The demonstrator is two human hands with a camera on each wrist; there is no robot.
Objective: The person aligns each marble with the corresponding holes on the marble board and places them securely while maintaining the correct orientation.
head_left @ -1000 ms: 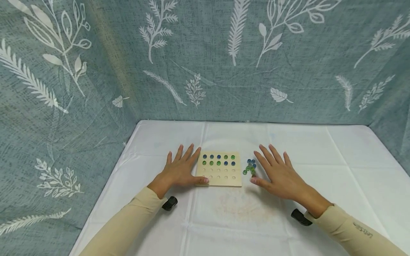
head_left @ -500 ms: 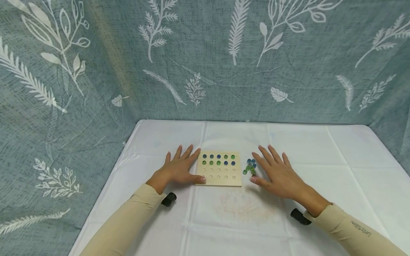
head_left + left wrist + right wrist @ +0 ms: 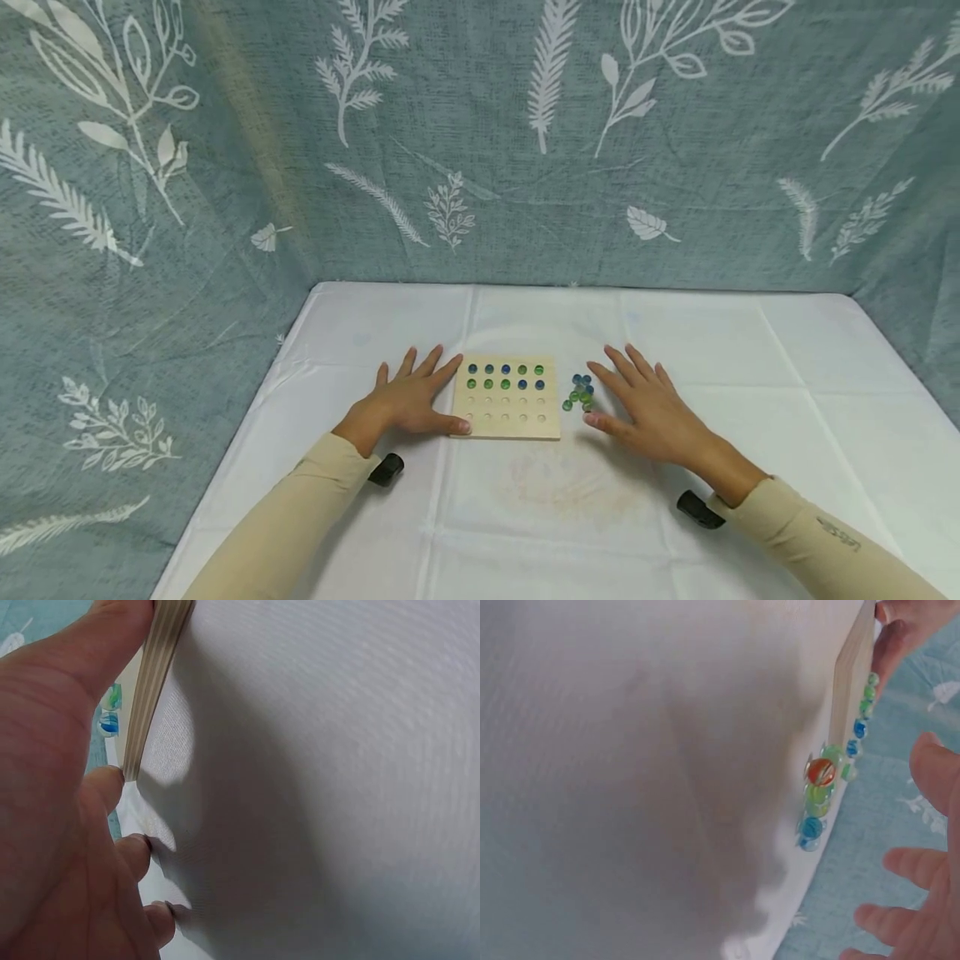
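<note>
A square wooden board (image 3: pixel 506 417) with rows of holes lies on the white cloth; blue and green marbles (image 3: pixel 505 377) fill its two far rows. My left hand (image 3: pixel 408 400) lies flat beside the board's left edge, thumb touching the near left corner. The left wrist view shows that thumb against the board's edge (image 3: pixel 154 675). My right hand (image 3: pixel 647 408) lies flat to the right, fingers spread, holding nothing. A small heap of loose marbles (image 3: pixel 579 393) sits between the board and the right hand's fingers; the right wrist view shows the loose marbles (image 3: pixel 819 796) beside the board's edge (image 3: pixel 851 682).
The table (image 3: pixel 750 350) is covered with a white cloth and walled on three sides by a grey-blue curtain (image 3: pixel 525 142) with leaf prints. Black wrist cameras (image 3: pixel 386 469) sit under both forearms.
Both hands stay flat in their places. The view has shifted slightly, so everything sits a little lower and to the left in the frame.
</note>
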